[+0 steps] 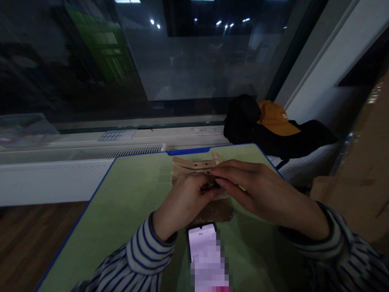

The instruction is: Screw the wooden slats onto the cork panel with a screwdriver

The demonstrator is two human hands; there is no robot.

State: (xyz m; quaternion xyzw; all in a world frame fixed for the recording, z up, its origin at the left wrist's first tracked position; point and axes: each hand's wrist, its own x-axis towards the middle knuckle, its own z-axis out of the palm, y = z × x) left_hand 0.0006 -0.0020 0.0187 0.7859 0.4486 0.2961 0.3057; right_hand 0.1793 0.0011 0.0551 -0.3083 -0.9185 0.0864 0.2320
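Wooden pieces with small dark holes (pixel 194 164) lie near the far edge of the green-topped table. My left hand (pixel 185 198) is closed at their near side, its thumb and index finger pinched. From the right, my right hand (pixel 255 186) meets it, fingertips together right beside the left fingertips. Something small and dark seems to be between the fingers, but they hide what it is. A short light wooden bit (pixel 216 157) sticks up beyond the right fingers. Under the hands lies a brown, shiny flat piece (pixel 214 211), partly covered.
A lit phone (pixel 202 239) lies on the near part of the table (pixel 127 211). Past the blue table edge are a radiator (pixel 121 152) and a window sill. A black bag or garment (pixel 243 117) with an orange cap (pixel 276 117) sits there. At right stands a cardboard box (pixel 358 170).
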